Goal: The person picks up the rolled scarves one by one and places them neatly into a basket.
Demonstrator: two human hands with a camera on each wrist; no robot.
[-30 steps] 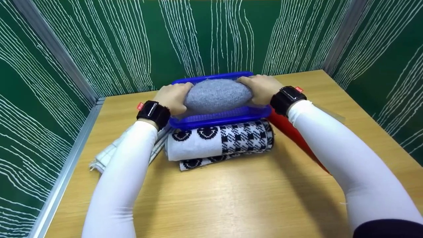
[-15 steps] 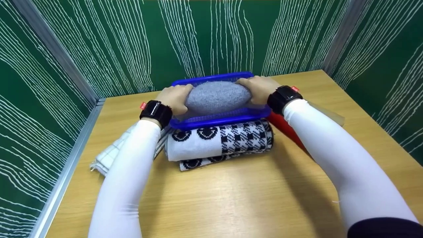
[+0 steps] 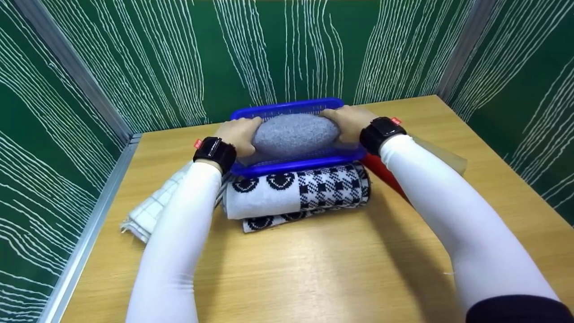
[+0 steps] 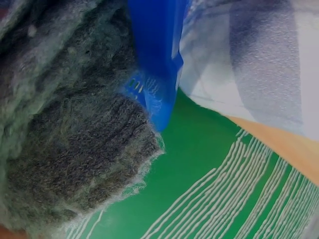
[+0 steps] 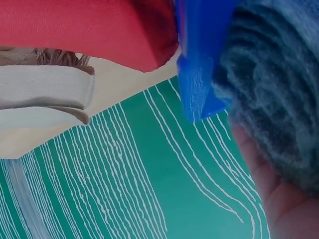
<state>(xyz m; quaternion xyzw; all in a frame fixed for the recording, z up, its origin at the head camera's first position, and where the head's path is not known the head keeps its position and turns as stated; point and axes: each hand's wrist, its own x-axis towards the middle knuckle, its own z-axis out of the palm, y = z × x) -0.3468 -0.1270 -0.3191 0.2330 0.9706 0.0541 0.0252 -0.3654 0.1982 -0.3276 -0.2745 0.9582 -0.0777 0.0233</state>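
Note:
A thick grey fuzzy roll of cloth [image 3: 296, 135], perhaps a scarf, lies lengthwise over the blue plastic basket [image 3: 287, 106]. My left hand [image 3: 236, 134] grips its left end and my right hand [image 3: 350, 121] grips its right end, thumbs toward the near side. In the right wrist view the spiral layers of the grey roll [image 5: 271, 99] show at its end, with my right fingers [image 5: 254, 159] under it. The left wrist view shows the roll's frayed, fuzzy end [image 4: 79, 149] close beside the blue basket wall [image 4: 154, 40].
A black-and-white patterned rolled scarf [image 3: 296, 190] lies in front of the basket. A white checked folded cloth [image 3: 154, 202] is at the left, partly under my sleeve. Red cloth [image 3: 383, 172] and a beige folded cloth [image 3: 441, 154] lie right. Green walls [image 3: 287, 54] stand behind and beside the table.
Both hands and the grey roll have sunk slightly lower and nearer in the head view, showing more of the basket's far wall. Both forearms have shifted slightly inward. The grip is unchanged.

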